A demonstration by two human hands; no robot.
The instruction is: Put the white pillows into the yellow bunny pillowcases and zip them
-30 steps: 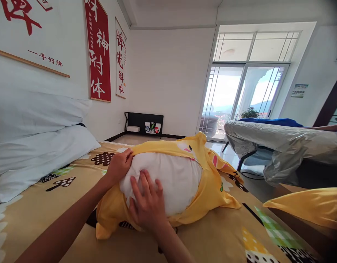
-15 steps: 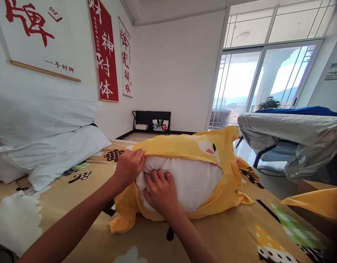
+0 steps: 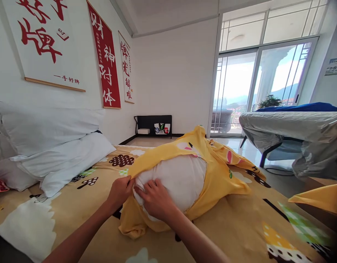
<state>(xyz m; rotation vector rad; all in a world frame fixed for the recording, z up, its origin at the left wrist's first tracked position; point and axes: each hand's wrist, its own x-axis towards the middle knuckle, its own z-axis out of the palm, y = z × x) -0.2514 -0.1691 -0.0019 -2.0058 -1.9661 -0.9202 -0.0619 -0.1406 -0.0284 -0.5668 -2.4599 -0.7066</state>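
A white pillow (image 3: 183, 179) lies partly inside a yellow pillowcase (image 3: 219, 188) with a cartoon face print, and its white side shows through the wide opening. My left hand (image 3: 119, 191) is closed on the case's edge at the opening's left corner, thumb and fingers pinching the cloth. Beside it, my right hand (image 3: 156, 200) grips the pillow's left end with curled fingers, some of them sunk into the soft white fabric. The far end of the case bunches up in loose folds.
Underneath is a bed with a tan patterned sheet (image 3: 228, 233). White pillows (image 3: 56, 135) are stacked at the left. A piece of yellow cloth (image 3: 321, 199) lies at the right edge. Beyond stands a plastic-covered table (image 3: 291, 122), with a black low shelf (image 3: 146, 122) against the far wall.
The pillow and case have turned, their far end swinging away from me and the case spreading wider. Both hands sit slightly lower in view, still on the cloth and the pillow.
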